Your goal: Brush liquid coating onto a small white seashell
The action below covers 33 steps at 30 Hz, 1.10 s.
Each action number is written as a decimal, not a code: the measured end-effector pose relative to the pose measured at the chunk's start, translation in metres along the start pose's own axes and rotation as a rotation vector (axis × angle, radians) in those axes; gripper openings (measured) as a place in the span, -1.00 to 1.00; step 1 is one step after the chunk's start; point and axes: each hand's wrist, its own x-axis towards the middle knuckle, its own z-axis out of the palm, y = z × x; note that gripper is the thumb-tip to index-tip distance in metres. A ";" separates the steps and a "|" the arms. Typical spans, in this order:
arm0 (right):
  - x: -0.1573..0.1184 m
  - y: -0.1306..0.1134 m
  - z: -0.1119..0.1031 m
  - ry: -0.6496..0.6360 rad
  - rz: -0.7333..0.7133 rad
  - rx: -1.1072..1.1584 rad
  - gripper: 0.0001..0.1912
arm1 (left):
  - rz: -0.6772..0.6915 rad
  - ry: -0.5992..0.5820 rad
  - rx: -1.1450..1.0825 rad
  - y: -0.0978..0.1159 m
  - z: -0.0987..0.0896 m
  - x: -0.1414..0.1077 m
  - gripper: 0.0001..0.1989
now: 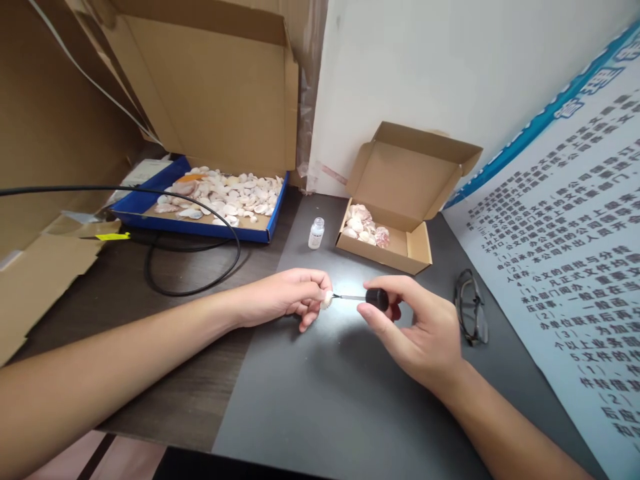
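Between the thumb and fingers of my left hand is a small pale seashell, held over the dark grey mat. My right hand pinches the black cap of a brush applicator. Its thin stem points left, and the dark brush tip meets the shell's edge; whether it presses on the surface is too small to tell. Beyond both hands, a small uncapped glass bottle with a white label stands upright on the mat.
A blue-rimmed box of many shells lies open at back left, a black cable looping before it. At back right, a small cardboard box holds several shells. Glasses lie right of my right hand, beside a printed poster.
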 end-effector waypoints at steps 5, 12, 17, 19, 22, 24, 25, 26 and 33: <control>0.002 0.002 0.001 -0.101 0.031 -0.044 -0.90 | 0.006 0.000 0.005 0.000 0.000 0.000 -0.93; 0.001 0.001 0.000 -0.017 0.000 0.004 -0.91 | 0.000 0.001 0.005 -0.001 0.000 0.000 -0.92; 0.001 0.003 0.001 -0.101 0.057 -0.076 -0.88 | 0.010 -0.010 0.003 0.000 0.000 0.000 -0.94; 0.001 0.003 0.001 -0.063 0.057 -0.053 -0.89 | 0.008 -0.013 -0.008 0.000 0.000 0.000 -0.94; 0.001 0.001 0.000 0.001 0.005 0.000 -0.93 | 0.011 -0.017 -0.035 0.000 0.000 0.000 -0.94; 0.001 0.000 0.000 -0.014 -0.013 0.008 -0.93 | 0.014 -0.019 -0.045 0.000 0.000 0.000 -0.95; 0.001 0.000 0.001 -0.032 -0.005 -0.002 -0.93 | 0.015 -0.020 -0.045 0.000 0.000 0.000 -0.95; 0.001 0.001 0.001 -0.051 0.010 -0.017 -0.92 | 0.015 -0.020 -0.043 0.000 0.000 0.000 -0.95; 0.000 0.001 -0.001 0.032 -0.022 0.006 -0.92 | 0.016 -0.014 -0.040 -0.001 0.000 0.000 -0.94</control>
